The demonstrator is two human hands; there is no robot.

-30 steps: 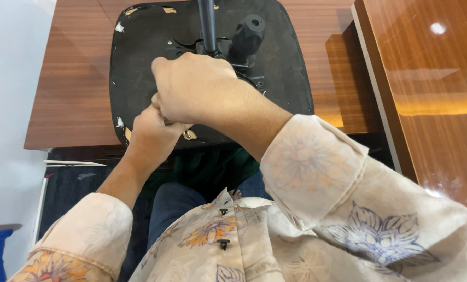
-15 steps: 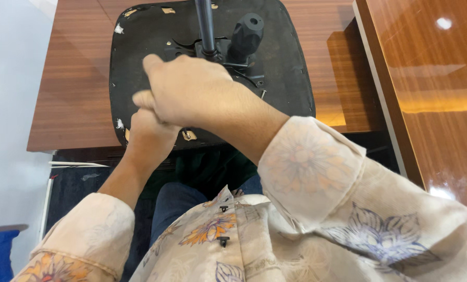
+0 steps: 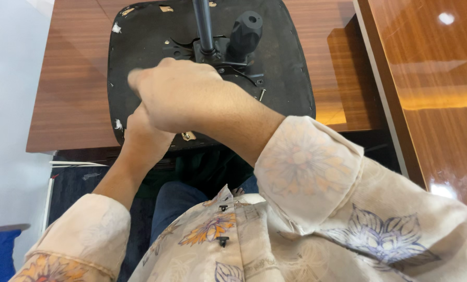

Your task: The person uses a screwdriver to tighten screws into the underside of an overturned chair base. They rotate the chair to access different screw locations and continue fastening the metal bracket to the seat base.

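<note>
On wooden table (image 3: 71, 104), black seat underside (image 3: 291, 78), right hand (image 3: 181, 96) over left hand (image 3: 147, 130) (fingers' grip hidden)

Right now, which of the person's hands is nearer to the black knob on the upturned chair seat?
The right. The right hand hovers over the seat's middle, just down-left of the black knob. The left hand sits lower, near the seat's front edge, partly hidden under the right.

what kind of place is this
Probably an office or a furniture workroom. An upturned black chair seat with its metal post lies on a wood-grain desk, and a glossy wooden panel stands to the right.
</note>
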